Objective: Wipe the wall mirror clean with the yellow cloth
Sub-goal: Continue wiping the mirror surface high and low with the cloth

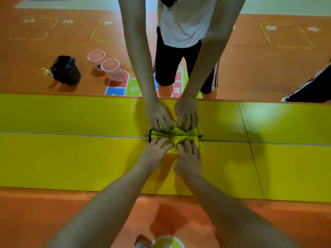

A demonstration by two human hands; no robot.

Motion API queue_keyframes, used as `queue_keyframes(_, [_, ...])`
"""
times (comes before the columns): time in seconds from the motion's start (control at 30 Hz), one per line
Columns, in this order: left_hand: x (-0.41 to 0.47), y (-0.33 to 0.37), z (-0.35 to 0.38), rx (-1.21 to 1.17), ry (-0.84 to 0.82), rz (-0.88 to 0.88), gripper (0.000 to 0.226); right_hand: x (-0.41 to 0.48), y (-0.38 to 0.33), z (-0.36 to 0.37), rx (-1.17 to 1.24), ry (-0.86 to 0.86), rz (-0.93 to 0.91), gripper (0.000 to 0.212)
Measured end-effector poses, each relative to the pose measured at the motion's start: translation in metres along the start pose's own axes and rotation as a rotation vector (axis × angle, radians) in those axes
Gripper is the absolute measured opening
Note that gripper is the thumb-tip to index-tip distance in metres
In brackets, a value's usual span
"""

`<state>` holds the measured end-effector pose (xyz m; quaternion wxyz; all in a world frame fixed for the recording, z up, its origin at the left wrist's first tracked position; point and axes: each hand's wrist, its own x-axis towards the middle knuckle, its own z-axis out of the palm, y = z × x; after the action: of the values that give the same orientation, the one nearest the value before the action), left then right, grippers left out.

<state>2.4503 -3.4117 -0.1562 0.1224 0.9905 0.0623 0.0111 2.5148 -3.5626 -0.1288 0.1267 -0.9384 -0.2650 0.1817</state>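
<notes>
At the foot of the wall mirror (268, 68), where the glass meets a yellow band (71, 158) running along its base, the yellow cloth (186, 140) is seen bunched into folds right against the seam. A black edging is noted on the cloth's left end. Left hand (154, 153): fingers spread, laid on the left part of the cloth, tips pressed into the folds. Right hand (188, 161): fingers likewise spread, tips pressed onto the cloth's right part, just beside the left hand; the two thumbs lie close together on the near side. Both forearms are extended forward from the lower edge of the view over an orange floor (53, 212). Whether the cloth is pressed on the glass itself or only on the band cannot be told; it touches the seam. In the mirror the hands, the cloth and the band are doubled, so that four hands appear to meet at the seam. Also recorded in the reflection: the person's white shirt and black shorts, a black bin (65, 70) on the orange floor, two pink cups (103, 63) just beside one another and near the bin, coloured lettered floor tiles (125, 86) behind them, and faint numbered outlines painted on the floor. At the right edge of the reflection a leg in dark, white-striped trousers (311, 86) is partly visible.
</notes>
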Motion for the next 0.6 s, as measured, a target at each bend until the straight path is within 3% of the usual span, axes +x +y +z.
queue_keyframes(0.1, [-0.014, -0.034, -0.01, 0.004, -0.033, -0.014, 0.058, 0.002, -0.039, 0.011, 0.01, -0.02, 0.036, 0.065])
queue_keyframes(0.3, [-0.014, -0.024, -0.023, -0.064, -0.16, -0.143, 0.055, 0.0, -0.048, 0.014, -0.011, -0.012, 0.055, 0.064])
queue_keyframes(0.6, [-0.024, -0.054, -0.03, -0.058, -0.17, -0.07, 0.047, 0.005, -0.07, 0.043, 0.012, 0.114, 0.05, 0.07])
